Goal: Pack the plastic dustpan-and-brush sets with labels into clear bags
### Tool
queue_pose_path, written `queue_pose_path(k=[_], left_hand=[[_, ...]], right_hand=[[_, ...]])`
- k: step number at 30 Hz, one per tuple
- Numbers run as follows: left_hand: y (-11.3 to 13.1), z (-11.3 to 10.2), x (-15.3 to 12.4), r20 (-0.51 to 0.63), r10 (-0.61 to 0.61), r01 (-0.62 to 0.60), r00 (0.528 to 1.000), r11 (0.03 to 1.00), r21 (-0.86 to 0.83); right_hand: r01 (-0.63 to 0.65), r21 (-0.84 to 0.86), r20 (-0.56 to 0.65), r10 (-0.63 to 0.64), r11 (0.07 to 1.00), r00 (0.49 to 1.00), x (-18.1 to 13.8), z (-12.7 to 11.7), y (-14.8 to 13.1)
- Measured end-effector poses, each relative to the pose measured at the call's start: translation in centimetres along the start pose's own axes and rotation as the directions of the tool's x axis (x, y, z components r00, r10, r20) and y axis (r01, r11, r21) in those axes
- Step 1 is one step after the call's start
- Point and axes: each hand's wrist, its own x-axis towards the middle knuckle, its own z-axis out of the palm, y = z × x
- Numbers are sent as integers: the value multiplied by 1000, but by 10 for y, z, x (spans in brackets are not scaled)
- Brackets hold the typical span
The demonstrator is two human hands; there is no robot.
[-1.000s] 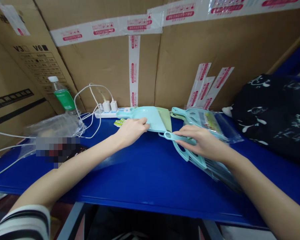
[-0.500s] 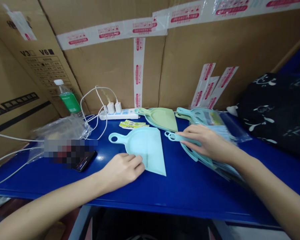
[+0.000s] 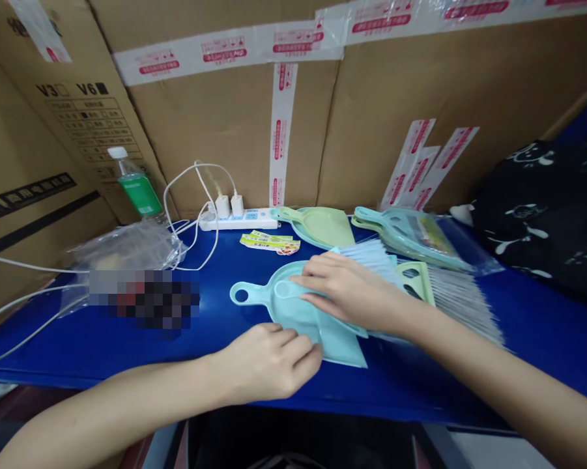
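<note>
The blue dustpan lies flat on the surface between your hands. Your left hand pinches its near edge, and your right hand grips a blue brush (bristles beyond your knuckles) over the pan.

Matt plastic dustpan; glossy table.

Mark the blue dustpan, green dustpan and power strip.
blue dustpan (image 3: 344, 348): head view, front lip of the pan.
green dustpan (image 3: 325, 227): head view, middle of the pan.
power strip (image 3: 254, 222): head view, bare right half.
</note>
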Motion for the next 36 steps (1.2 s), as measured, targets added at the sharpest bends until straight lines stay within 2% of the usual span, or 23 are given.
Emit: queue_pose_path(k=[6, 14, 23, 27, 32, 34, 36], left_hand=[[0, 0, -1, -73, 43, -47, 996, 997, -64], [2, -1, -2, -46, 61, -65, 997, 993, -101], [-1, -2, -1, -23, 72, -74, 997, 992, -102], [-2, -3, -1, -6, 56, -56, 998, 991, -121], [-9, -12, -2, 57, 13, -6, 998, 993, -121], [-17, -19, -2, 135, -58, 72, 989, 992, -99], [-29, -26, -2, 226, -197, 215, 954, 975, -57]], right_hand=[[-63, 109, 35, 60, 992, 998, 24, 20, -20], [-151, 207, -15, 157, 967, 987, 33, 38, -28], [-92, 272, -80, 117, 958, 990, 32, 43, -29], [-48, 272, -45, 62, 961, 997, 26, 38, -25], [-8, 240, 30, 1, 971, 1000, 6, 26, -19], [-4, 236, 34, -4, 972, 999, -1, 25, -19], [-19, 245, 54, 6, 969, 999, -6, 26, -20]])
